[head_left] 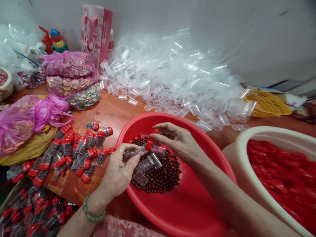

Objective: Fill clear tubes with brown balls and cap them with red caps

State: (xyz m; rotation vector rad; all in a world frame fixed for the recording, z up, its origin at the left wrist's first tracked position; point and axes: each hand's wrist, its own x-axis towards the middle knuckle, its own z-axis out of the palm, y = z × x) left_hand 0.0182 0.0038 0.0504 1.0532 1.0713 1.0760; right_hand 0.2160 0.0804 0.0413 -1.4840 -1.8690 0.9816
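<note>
Over the red basin (197, 197), my left hand (122, 166) pinches a small clear container (130, 150) between thumb and fingers, with dark beads showing in it. My right hand (175, 140) is just to its right, above the basin, its fingers curled around a small red cap (156, 131). Beneath both hands lies a heap of brown beads (165, 177). Several clear empty containers (150, 162) rest on the beads, and a red cap (148, 145) is among them.
Filled red-capped containers (81, 144) cover the table at left, with more at lower left. Clear containers (168, 79) are piled behind the basin. A white tub (247, 138) of red caps stands right. Pink bags (69, 64) and a yellow basket (269, 103) sit farther back.
</note>
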